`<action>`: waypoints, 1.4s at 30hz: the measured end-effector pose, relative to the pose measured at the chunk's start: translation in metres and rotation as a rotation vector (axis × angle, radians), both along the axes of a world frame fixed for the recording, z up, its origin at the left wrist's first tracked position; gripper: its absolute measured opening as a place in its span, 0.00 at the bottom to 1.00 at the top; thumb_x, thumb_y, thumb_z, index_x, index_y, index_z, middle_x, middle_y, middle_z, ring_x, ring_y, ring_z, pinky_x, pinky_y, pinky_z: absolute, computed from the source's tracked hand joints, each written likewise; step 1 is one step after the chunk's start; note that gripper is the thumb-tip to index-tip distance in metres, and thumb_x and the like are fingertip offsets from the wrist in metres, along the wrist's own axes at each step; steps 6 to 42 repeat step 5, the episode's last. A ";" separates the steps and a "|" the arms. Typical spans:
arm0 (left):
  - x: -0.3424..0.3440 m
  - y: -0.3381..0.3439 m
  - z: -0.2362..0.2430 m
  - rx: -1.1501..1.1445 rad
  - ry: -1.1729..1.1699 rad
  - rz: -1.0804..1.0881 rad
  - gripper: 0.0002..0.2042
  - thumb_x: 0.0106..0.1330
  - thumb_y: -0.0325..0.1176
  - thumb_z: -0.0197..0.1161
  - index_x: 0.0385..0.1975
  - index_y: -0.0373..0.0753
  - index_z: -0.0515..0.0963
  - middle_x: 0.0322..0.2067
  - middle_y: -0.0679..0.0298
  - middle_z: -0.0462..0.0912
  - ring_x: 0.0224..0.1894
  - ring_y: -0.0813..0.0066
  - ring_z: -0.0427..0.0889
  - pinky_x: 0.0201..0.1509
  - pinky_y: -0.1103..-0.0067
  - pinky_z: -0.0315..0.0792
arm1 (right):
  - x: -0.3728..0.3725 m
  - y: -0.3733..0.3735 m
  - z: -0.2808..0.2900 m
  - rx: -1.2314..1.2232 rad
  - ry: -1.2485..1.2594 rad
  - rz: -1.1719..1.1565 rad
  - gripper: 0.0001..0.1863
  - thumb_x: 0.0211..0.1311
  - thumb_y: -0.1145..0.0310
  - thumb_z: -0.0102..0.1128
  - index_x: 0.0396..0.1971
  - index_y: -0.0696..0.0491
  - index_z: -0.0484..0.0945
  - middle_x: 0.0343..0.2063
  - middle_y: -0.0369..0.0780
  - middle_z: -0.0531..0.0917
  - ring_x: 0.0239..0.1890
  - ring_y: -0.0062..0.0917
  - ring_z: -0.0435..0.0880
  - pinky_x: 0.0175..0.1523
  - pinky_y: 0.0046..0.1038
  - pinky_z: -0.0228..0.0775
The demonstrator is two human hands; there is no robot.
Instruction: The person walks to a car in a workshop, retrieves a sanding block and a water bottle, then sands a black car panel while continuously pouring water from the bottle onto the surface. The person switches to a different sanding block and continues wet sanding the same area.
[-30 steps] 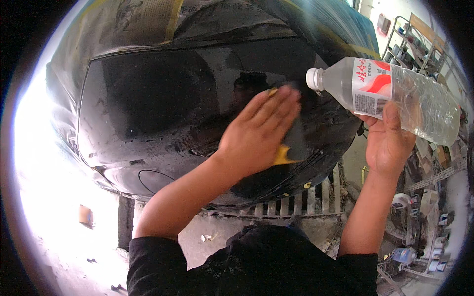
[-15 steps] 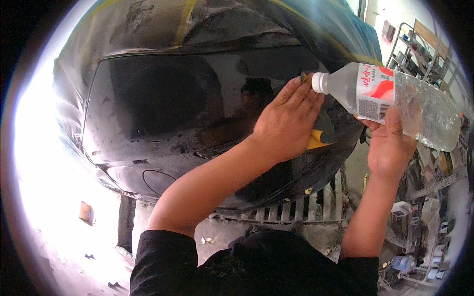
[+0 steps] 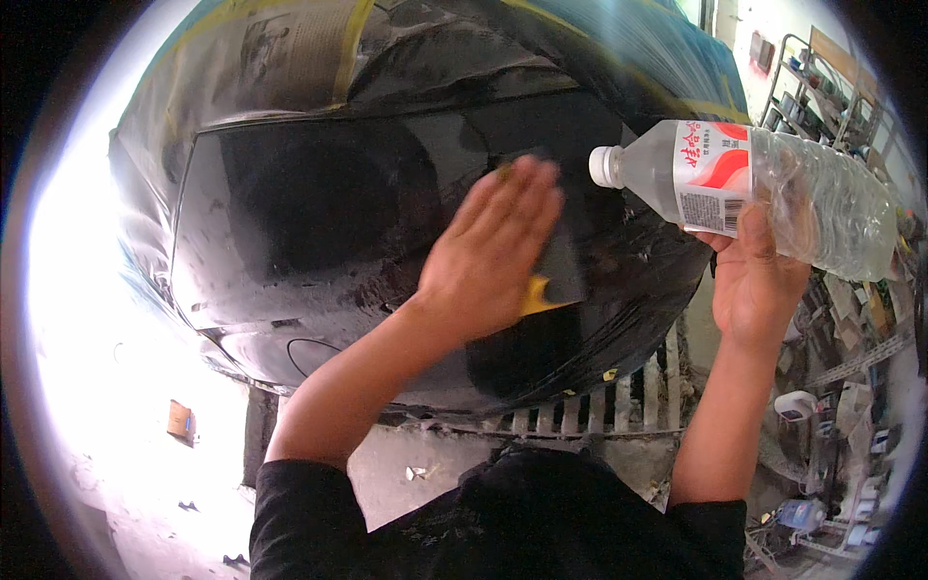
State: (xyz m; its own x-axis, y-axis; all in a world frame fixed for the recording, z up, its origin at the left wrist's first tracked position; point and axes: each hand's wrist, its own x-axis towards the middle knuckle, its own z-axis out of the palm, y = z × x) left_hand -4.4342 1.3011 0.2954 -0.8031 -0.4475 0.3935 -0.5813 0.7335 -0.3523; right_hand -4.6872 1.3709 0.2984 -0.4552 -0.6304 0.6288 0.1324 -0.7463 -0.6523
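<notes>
My left hand (image 3: 495,242) lies flat with its fingers close together, holding a sheet of sandpaper (image 3: 568,266) against a glossy black car body panel (image 3: 319,193). The sheet is dark grey, and a yellow part curls out beside the palm. Most of it is hidden under the hand. In my right hand (image 3: 759,280) is a clear plastic bottle (image 3: 812,193) with a white cap and a white-and-red label. It is held almost level above the right side of the panel, cap towards the left hand. Wet-looking streaks and droplets show on the panel.
Plastic film and paper with yellow tape (image 3: 300,53) cover the car beyond the panel. A slatted floor grate (image 3: 599,401) runs below the car's near edge. At the right stand cluttered shelves (image 3: 822,87) and a white jug (image 3: 795,406). A small brown box (image 3: 180,420) lies at left.
My left hand has slid left across the panel with the sandpaper beneath it. The bottle in my right hand has shifted slightly left. The view has moved a little.
</notes>
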 end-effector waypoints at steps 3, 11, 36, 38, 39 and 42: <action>-0.051 -0.009 0.002 0.028 0.019 -0.042 0.34 0.64 0.39 0.55 0.70 0.30 0.60 0.73 0.48 0.55 0.78 0.57 0.48 0.80 0.63 0.36 | -0.004 0.001 0.001 0.028 0.024 -0.023 0.34 0.67 0.66 0.63 0.68 0.58 0.59 0.56 0.48 0.77 0.52 0.39 0.84 0.45 0.40 0.86; -0.048 -0.010 0.004 -0.012 -0.051 -0.043 0.34 0.65 0.41 0.54 0.70 0.31 0.60 0.74 0.52 0.56 0.77 0.57 0.49 0.80 0.64 0.35 | -0.007 0.001 0.002 0.052 0.030 -0.024 0.34 0.68 0.64 0.63 0.69 0.57 0.58 0.57 0.49 0.77 0.53 0.41 0.83 0.45 0.41 0.86; -0.048 -0.010 0.004 -0.012 -0.051 -0.043 0.34 0.65 0.41 0.54 0.70 0.31 0.60 0.74 0.52 0.56 0.77 0.57 0.49 0.80 0.64 0.35 | -0.007 0.001 0.002 0.052 0.030 -0.024 0.34 0.68 0.64 0.63 0.69 0.57 0.58 0.57 0.49 0.77 0.53 0.41 0.83 0.45 0.41 0.86; -0.048 -0.010 0.004 -0.012 -0.051 -0.043 0.34 0.65 0.41 0.54 0.70 0.31 0.60 0.74 0.52 0.56 0.77 0.57 0.49 0.80 0.64 0.35 | -0.007 0.001 0.002 0.052 0.030 -0.024 0.34 0.68 0.64 0.63 0.69 0.57 0.58 0.57 0.49 0.77 0.53 0.41 0.83 0.45 0.41 0.86; -0.048 -0.010 0.004 -0.012 -0.051 -0.043 0.34 0.65 0.41 0.54 0.70 0.31 0.60 0.74 0.52 0.56 0.77 0.57 0.49 0.80 0.64 0.35 | -0.007 0.001 0.002 0.052 0.030 -0.024 0.34 0.68 0.64 0.63 0.69 0.57 0.58 0.57 0.49 0.77 0.53 0.41 0.83 0.45 0.41 0.86; -0.048 -0.010 0.004 -0.012 -0.051 -0.043 0.34 0.65 0.41 0.54 0.70 0.31 0.60 0.74 0.52 0.56 0.77 0.57 0.49 0.80 0.64 0.35 | -0.007 0.001 0.002 0.052 0.030 -0.024 0.34 0.68 0.64 0.63 0.69 0.57 0.58 0.57 0.49 0.77 0.53 0.41 0.83 0.45 0.41 0.86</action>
